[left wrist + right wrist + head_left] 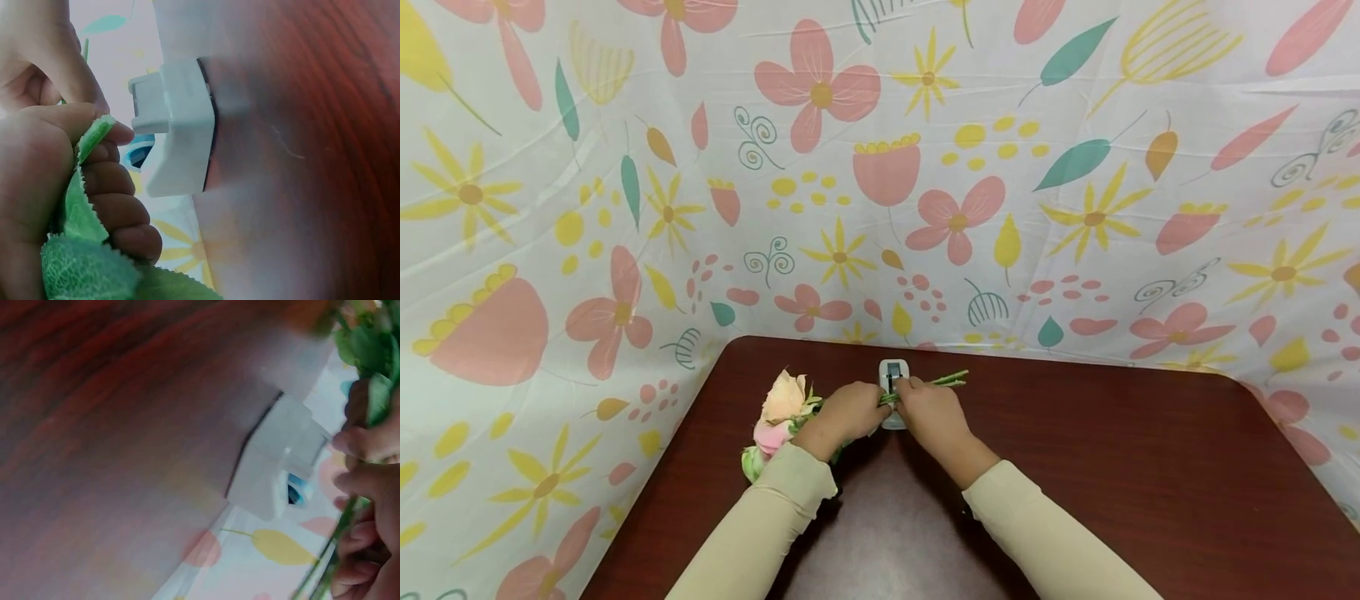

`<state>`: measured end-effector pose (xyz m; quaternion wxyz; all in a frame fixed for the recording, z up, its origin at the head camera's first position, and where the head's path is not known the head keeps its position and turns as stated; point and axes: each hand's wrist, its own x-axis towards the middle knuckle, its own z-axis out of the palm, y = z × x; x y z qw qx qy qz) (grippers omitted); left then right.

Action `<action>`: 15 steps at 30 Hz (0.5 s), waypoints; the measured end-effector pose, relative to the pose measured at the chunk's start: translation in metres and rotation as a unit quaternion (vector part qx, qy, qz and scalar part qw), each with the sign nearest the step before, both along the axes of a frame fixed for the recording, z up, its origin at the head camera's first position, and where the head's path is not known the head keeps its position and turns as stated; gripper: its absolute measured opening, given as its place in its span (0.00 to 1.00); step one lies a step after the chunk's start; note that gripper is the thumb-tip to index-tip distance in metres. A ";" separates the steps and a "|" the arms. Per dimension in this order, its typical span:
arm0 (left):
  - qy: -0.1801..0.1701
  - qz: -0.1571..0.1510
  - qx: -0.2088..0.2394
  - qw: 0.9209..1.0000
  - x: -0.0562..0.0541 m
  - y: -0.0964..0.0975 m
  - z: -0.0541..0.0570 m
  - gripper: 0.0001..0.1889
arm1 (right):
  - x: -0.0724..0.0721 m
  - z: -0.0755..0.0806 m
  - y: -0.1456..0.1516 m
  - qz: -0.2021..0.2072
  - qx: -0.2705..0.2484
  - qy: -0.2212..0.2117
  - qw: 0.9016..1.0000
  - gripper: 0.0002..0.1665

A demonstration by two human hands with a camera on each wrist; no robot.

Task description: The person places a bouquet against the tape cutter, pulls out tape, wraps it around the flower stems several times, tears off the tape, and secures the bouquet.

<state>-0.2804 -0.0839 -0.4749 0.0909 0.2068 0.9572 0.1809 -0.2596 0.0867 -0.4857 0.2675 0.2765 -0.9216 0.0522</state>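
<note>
A bunch of roses [782, 402], peach, pink and greenish white, lies out to the left of my left hand [848, 414]. That hand grips the green stems, its fingers curled round them and serrated leaves [87, 265] over the palm side. Close beside it, my right hand [931, 419] holds the same stems further along, and the cut stem ends [953, 379] stick out to its right. Just beyond both hands stands a small white tape dispenser [892, 367]; the wrist views show its angular body [184, 134] and a blue part inside. The hands partly cover it in the head view.
The dark reddish-brown table [1112, 467] reaches back to a white cloth [970, 125] printed with flowers and leaves, which hangs behind and along the left side. Light glares off the tabletop between the forearms.
</note>
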 end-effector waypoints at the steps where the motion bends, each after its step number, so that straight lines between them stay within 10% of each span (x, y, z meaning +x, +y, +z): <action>1: 0.007 -0.001 -0.007 1.000 0.000 0.000 -0.001 0.19 | 0.001 0.002 0.002 -0.001 -0.002 -0.012 1.000 0.18; 15: 0.137 -0.028 -0.091 0.986 -0.001 0.000 -0.012 0.14 | 0.001 0.029 0.024 0.019 0.034 -0.166 0.985 0.22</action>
